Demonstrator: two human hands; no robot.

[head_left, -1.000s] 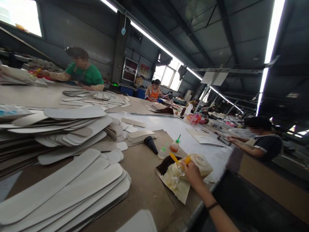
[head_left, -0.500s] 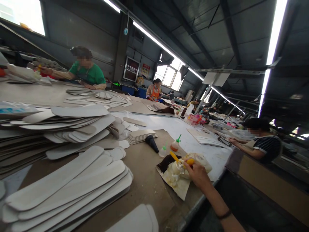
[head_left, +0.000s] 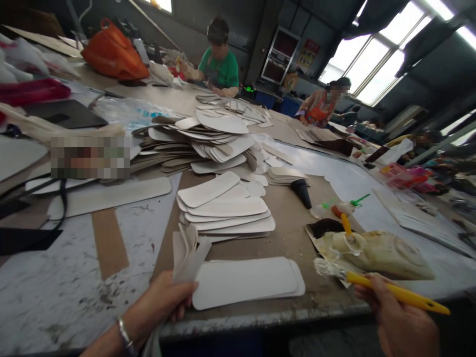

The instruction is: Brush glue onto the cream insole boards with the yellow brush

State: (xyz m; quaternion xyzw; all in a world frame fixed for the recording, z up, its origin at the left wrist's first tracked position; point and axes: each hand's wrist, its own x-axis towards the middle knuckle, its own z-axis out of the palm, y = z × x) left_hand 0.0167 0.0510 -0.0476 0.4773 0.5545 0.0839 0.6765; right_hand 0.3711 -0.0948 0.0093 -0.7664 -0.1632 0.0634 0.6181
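Left hand (head_left: 163,305) pinches a sheaf of white pieces (head_left: 188,253) (several); right hand (head_left: 399,322) grips one yellow brush (head_left: 386,290).

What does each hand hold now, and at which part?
The left hand pinches a few white cut pieces at their lower ends. The right hand grips the yellow brush by its handle.

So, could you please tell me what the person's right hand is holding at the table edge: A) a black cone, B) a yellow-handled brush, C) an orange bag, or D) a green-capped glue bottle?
B: the right hand grips a yellow-handled brush, bristles pointing left.
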